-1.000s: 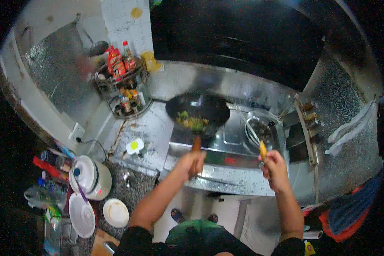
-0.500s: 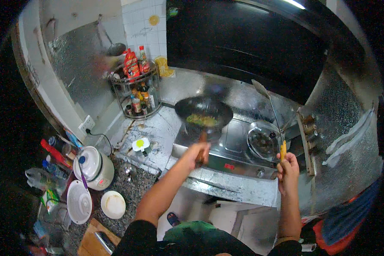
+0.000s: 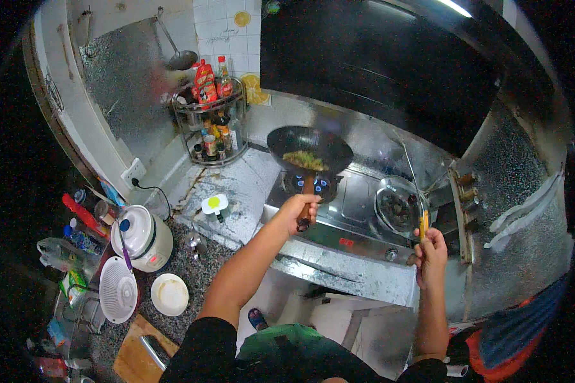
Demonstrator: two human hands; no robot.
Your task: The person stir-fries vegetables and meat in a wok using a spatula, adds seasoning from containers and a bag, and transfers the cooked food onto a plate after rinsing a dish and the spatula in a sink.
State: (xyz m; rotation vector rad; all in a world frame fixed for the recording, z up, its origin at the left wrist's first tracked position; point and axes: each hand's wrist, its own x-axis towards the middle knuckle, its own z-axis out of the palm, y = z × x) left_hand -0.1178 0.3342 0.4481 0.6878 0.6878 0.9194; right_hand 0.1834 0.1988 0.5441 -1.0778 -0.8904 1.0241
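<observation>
My left hand [image 3: 300,212] is wrapped round the brown wooden handle [image 3: 308,186] of a dark wok [image 3: 337,150]. The wok is raised off the left burner [image 3: 314,186], where blue flames show below it. Cooked food in green and yellow-brown bits [image 3: 305,159] lies low in the wok, towards the handle. Over at the right, my right hand [image 3: 433,249] is closed on the yellow handle of a wok spatula [image 3: 423,222]. Its thin metal shaft points up and away, and the blade is hard to make out against the steel wall.
A round glass lid [image 3: 399,207] sits over the stove's right side. Bottles fill a two-tier rack [image 3: 209,107] at the back left. To my left stand a white rice cooker [image 3: 153,239], a colander [image 3: 117,290], a small bowl [image 3: 170,294] and a cutting board [image 3: 134,357] with a cleaver.
The wok has shifted slightly back and tilted, bringing the flames into sight. My left hand, blurred before, is now sharp. The right hand holds the spatula almost as before. The view has turned a little.
</observation>
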